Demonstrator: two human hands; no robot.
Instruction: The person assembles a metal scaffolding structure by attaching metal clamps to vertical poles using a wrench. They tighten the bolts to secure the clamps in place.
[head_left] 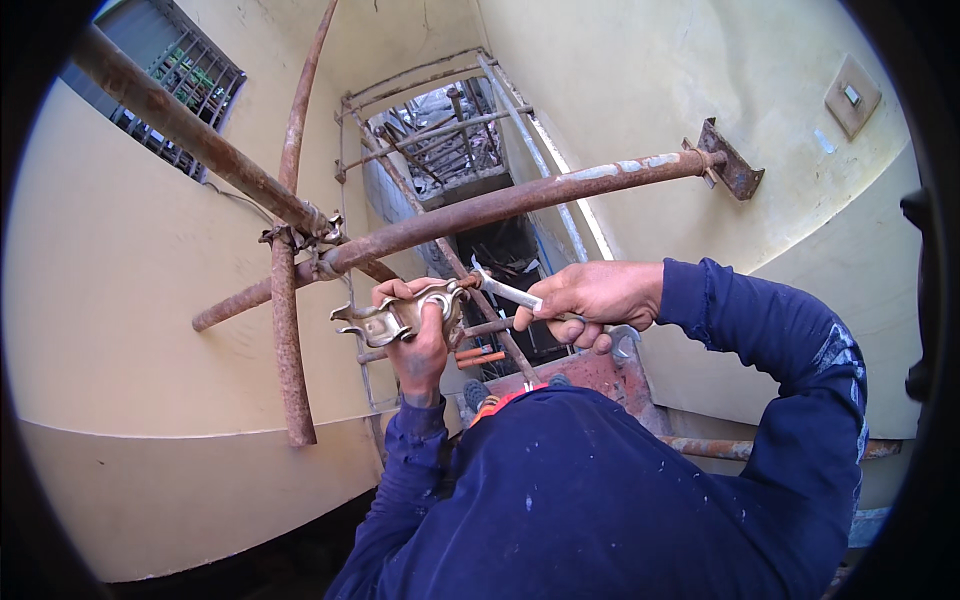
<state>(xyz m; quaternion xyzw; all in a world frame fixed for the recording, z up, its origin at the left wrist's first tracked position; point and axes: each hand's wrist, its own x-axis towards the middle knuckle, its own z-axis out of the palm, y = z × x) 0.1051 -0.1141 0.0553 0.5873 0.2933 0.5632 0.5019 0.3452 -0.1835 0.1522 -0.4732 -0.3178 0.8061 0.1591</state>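
My left hand is closed around a metal scaffold coupler, its thumb pressed into the curved part. The coupler's hinged jaw sticks out to the left of the fingers. In my right hand is a silver wrench, gripped by its handle. The wrench's head reaches the rusty bolt at the coupler's right end. Whether its jaws sit on the nut is too small to tell. Just beyond both hands runs a rusty scaffold tube, not touched by either.
Left of my hands, a rusty upright and a slanting tube meet the crossing tube at joints. A base plate caps that tube near the right wall. Below are a reddish platform, orange handles and a deep opening.
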